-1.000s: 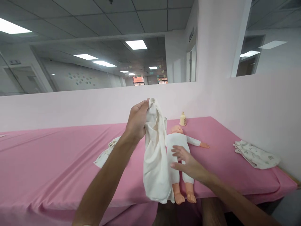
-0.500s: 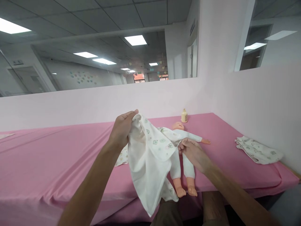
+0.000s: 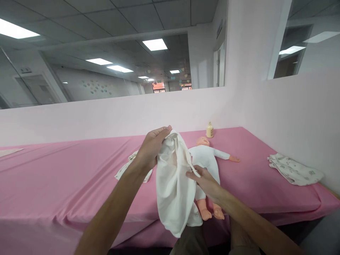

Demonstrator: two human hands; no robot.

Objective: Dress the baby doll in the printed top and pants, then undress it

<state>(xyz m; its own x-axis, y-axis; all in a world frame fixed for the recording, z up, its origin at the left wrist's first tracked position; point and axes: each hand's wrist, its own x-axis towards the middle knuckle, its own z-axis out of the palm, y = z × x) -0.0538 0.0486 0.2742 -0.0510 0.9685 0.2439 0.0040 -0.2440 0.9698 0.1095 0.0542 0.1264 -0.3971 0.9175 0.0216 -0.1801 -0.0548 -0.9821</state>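
A white baby garment (image 3: 172,191) hangs in loose folds in front of me, its plain side mostly towards me. My left hand (image 3: 154,147) pinches its top edge. Lower down on the right, my right hand (image 3: 203,180) grips a narrow edge or strap of the same garment. Behind it lies a baby doll (image 3: 207,157) on its back, with a white cloth body and bare feet towards me. The garment and my right hand cover part of the doll.
A pink sheet (image 3: 79,170) covers the table. Near the wall stands a cream pump bottle (image 3: 209,130). A folded printed garment (image 3: 294,169) lies at the right, and another printed cloth (image 3: 124,170) is partly behind my left arm. A long mirror or window (image 3: 119,81) runs above.
My left hand has moved right with the garment. Its printed front has turned away, showing the plain side. My right hand has shifted left and slightly down, and more of the doll's body shows.
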